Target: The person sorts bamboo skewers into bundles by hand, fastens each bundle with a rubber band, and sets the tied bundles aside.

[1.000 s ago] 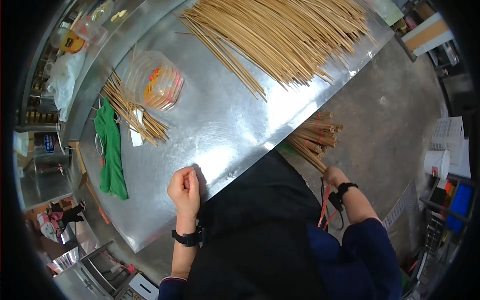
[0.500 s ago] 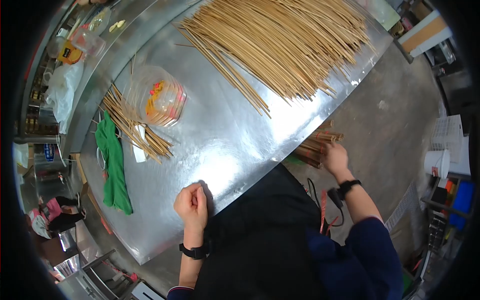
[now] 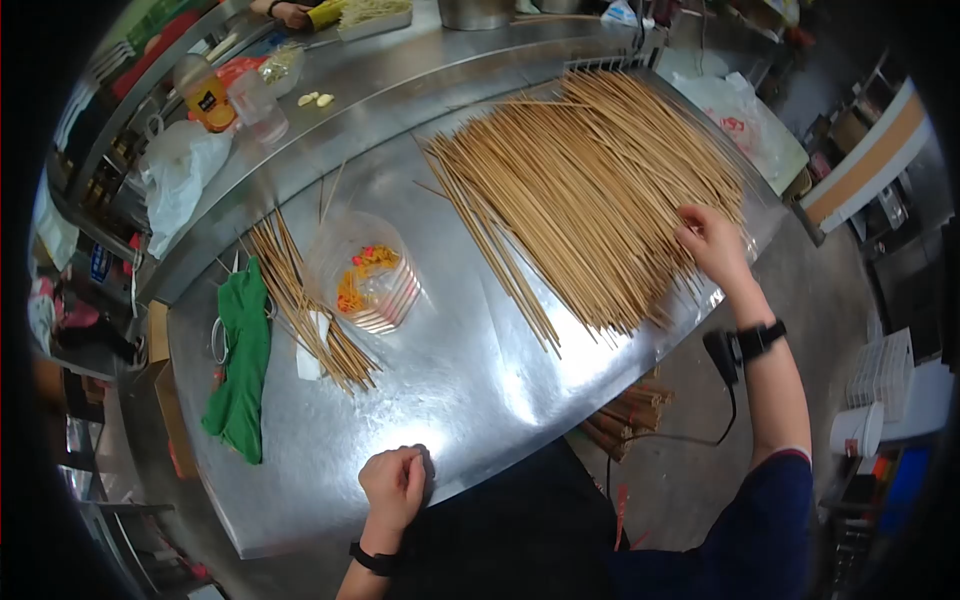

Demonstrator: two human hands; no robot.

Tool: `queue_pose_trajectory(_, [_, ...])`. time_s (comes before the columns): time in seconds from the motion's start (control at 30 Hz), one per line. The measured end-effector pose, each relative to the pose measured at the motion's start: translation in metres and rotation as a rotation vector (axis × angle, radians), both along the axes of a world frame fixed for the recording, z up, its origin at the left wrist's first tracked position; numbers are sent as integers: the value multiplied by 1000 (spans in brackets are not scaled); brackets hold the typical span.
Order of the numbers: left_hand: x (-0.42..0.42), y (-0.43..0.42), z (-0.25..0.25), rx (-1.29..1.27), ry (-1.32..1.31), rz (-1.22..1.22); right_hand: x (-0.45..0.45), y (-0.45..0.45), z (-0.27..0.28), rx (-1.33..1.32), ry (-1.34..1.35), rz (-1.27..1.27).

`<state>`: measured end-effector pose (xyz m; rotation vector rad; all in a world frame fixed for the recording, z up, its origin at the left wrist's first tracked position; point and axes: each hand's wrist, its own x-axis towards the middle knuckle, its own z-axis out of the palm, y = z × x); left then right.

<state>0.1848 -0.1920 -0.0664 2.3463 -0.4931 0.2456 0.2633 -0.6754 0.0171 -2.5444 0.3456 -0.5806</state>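
Note:
A wide heap of thin bamboo sticks (image 3: 570,200) covers the far right part of the metal table (image 3: 480,400). My right hand (image 3: 712,245) is at the heap's right side, over the stick ends, with its fingers curled in. Whether a stick is between those fingers is hidden. Near the table's front edge, my left hand (image 3: 392,487) rests as a loose fist, and nothing shows in it. Below the edge, bundles of sticks (image 3: 630,415) are partly hidden by the tabletop.
A clear plastic tub (image 3: 375,280) with orange and red bits stands left of the heap, beside a smaller group of sticks (image 3: 300,300) and a green cloth (image 3: 240,360). Behind runs a raised metal ledge (image 3: 380,95) with a white plastic bag (image 3: 185,175). Another person's hand (image 3: 290,14) shows at the top.
My right hand has come up from the stick bundles below the table edge to the right side of the heap. My left hand stays closed on the table. The view has shifted.

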Motion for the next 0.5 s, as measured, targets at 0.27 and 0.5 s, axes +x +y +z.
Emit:
queue_pose_trajectory(0.27, [2,-1,-2,-22,-14,38,93,-74,-31,-434,228,-249])
queue_pose_trajectory(0.5, [4,-1,4,51,84,45,100,16,-3,-63,507,76])
